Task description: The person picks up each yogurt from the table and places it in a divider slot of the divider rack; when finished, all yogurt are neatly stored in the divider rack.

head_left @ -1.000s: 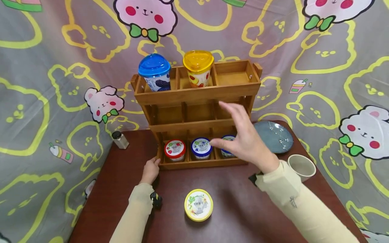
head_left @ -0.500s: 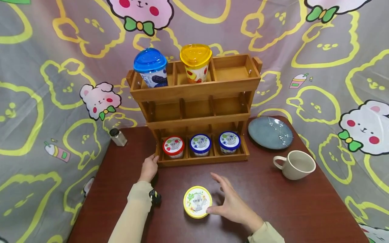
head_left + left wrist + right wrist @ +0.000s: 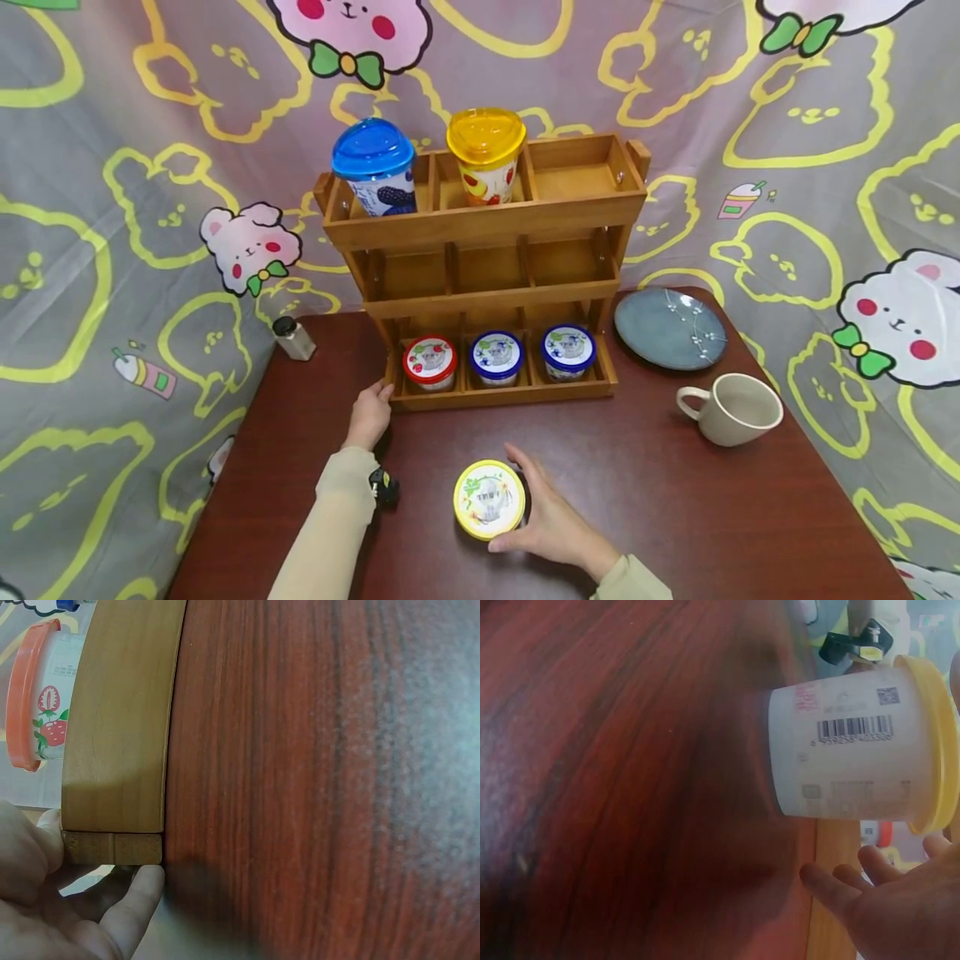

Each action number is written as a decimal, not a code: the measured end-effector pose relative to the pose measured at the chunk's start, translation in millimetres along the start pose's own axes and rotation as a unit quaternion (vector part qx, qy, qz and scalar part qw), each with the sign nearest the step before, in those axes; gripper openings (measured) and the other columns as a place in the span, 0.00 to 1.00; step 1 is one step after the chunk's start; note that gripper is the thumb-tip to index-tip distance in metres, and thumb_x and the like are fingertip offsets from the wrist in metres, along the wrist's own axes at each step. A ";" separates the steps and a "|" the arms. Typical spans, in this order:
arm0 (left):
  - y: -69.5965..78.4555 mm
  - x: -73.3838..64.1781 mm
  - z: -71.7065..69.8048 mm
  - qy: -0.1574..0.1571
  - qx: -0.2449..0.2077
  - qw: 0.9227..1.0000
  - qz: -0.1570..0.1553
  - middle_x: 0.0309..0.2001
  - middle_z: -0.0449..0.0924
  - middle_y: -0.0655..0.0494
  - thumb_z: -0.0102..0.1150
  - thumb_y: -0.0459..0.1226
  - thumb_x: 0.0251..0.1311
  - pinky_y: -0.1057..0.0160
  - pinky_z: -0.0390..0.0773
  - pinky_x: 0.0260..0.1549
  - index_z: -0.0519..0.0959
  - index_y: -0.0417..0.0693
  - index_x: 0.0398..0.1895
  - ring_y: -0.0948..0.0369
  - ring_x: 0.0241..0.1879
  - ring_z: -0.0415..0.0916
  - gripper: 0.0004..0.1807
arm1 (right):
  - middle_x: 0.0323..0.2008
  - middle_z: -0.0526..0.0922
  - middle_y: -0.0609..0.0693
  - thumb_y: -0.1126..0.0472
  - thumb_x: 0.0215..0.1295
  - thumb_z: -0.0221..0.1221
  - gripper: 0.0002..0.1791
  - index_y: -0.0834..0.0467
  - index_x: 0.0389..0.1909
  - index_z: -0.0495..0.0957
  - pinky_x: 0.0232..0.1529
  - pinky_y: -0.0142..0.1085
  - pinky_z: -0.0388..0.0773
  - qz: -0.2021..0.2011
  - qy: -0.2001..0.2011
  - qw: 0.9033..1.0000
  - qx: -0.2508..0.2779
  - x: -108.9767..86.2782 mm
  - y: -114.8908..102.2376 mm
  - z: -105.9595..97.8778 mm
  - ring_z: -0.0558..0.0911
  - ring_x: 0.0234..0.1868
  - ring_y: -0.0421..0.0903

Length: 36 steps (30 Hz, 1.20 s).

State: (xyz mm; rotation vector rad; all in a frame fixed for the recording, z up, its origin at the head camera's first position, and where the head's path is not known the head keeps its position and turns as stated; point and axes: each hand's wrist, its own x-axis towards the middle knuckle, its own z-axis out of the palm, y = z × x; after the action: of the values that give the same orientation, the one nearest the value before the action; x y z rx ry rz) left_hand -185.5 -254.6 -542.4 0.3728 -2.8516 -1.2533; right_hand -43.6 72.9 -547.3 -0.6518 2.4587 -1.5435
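A yellow-lidded tub [image 3: 489,500] stands on the table before the shelf. My right hand [image 3: 551,517] is at its right side, thumb near the lid's front edge and fingers spread behind. In the right wrist view, the fingers [image 3: 832,889] are apart from the tub's white, barcoded wall. My left hand [image 3: 369,415] grips the lower left corner of the three-tier wooden shelf [image 3: 487,293]. Its thumb and a finger lie about the wooden end in the left wrist view. On the bottom tier sit a red-lidded tub [image 3: 430,360] and two blue-lidded tubs [image 3: 497,354].
The top tier bears a blue-lidded cup [image 3: 375,167] and a yellow-lidded cup [image 3: 486,154]. A grey-blue plate [image 3: 660,333] and a cream mug [image 3: 738,408] stand on the right. At the back left is a small black-capped shaker [image 3: 294,339]. Patterned cloth hangs behind.
My right hand has come down from in front of the shelf's right side to the yellow-lidded tub, then closer around it. The left hand stays at the shelf corner.
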 end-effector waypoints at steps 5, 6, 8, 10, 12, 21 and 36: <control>-1.5 0.1 1.6 -0.006 -0.005 1.000 -0.008 0.65 0.67 0.32 0.42 0.38 0.77 0.42 0.62 0.65 0.66 0.29 0.68 0.38 0.66 0.64 0.25 | 0.69 0.65 0.54 0.43 0.38 0.80 0.67 0.51 0.77 0.51 0.64 0.59 0.64 -0.001 -0.012 1.000 -0.004 2.1 2.7 4.2 0.66 0.68 0.53; -2.0 0.2 2.0 -0.007 -0.006 1.000 -0.009 0.66 0.67 0.32 0.42 0.38 0.77 0.42 0.62 0.65 0.66 0.29 0.69 0.39 0.66 0.64 0.25 | 0.68 0.66 0.51 0.43 0.38 0.80 0.66 0.51 0.76 0.53 0.64 0.57 0.65 -0.003 -0.012 1.000 -0.005 2.4 2.8 4.7 0.67 0.67 0.51; -2.6 0.0 2.7 -0.008 -0.006 1.000 -0.012 0.66 0.67 0.32 0.42 0.39 0.77 0.42 0.62 0.65 0.65 0.30 0.69 0.39 0.66 0.64 0.25 | 0.65 0.69 0.47 0.43 0.38 0.80 0.63 0.52 0.75 0.56 0.63 0.54 0.67 -0.008 -0.012 1.000 -0.008 2.4 3.3 5.8 0.69 0.65 0.49; -3.0 -0.4 3.2 -0.009 -0.005 1.000 -0.014 0.66 0.67 0.32 0.42 0.39 0.77 0.42 0.62 0.65 0.65 0.30 0.69 0.39 0.66 0.63 0.25 | 0.62 0.72 0.44 0.44 0.39 0.80 0.60 0.52 0.73 0.58 0.62 0.49 0.70 -0.012 -0.012 1.000 -0.005 2.3 3.9 6.7 0.73 0.61 0.45; -3.3 -0.6 3.6 -0.010 -0.003 1.000 -0.013 0.66 0.67 0.32 0.42 0.39 0.77 0.42 0.62 0.65 0.65 0.30 0.69 0.39 0.66 0.64 0.25 | 0.60 0.73 0.42 0.44 0.40 0.80 0.59 0.52 0.73 0.59 0.61 0.46 0.70 -0.009 -0.015 1.000 0.001 2.2 4.7 7.5 0.74 0.58 0.42; -2.2 -3.0 3.1 -0.016 -0.011 1.000 -0.024 0.67 0.65 0.32 0.41 0.39 0.78 0.42 0.62 0.65 0.63 0.30 0.71 0.40 0.67 0.62 0.26 | 0.60 0.74 0.41 0.43 0.39 0.80 0.60 0.52 0.73 0.58 0.61 0.46 0.71 0.001 -0.015 1.000 0.002 3.9 8.1 9.1 0.75 0.57 0.41; 1.4 -3.6 0.8 -0.006 -0.001 1.000 -0.010 0.66 0.66 0.31 0.41 0.38 0.78 0.41 0.64 0.64 0.64 0.28 0.69 0.38 0.66 0.63 0.25 | 0.58 0.77 0.45 0.38 0.36 0.79 0.61 0.61 0.70 0.62 0.55 0.44 0.77 -0.074 0.043 0.993 -0.079 4.1 11.8 12.5 0.78 0.53 0.41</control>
State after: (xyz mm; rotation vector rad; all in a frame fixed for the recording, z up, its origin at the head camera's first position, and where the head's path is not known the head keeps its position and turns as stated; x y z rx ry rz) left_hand -182.4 -252.3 -541.6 0.3961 -2.8631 -1.2665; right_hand -46.0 65.2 -563.0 -0.8290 2.6719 -1.4670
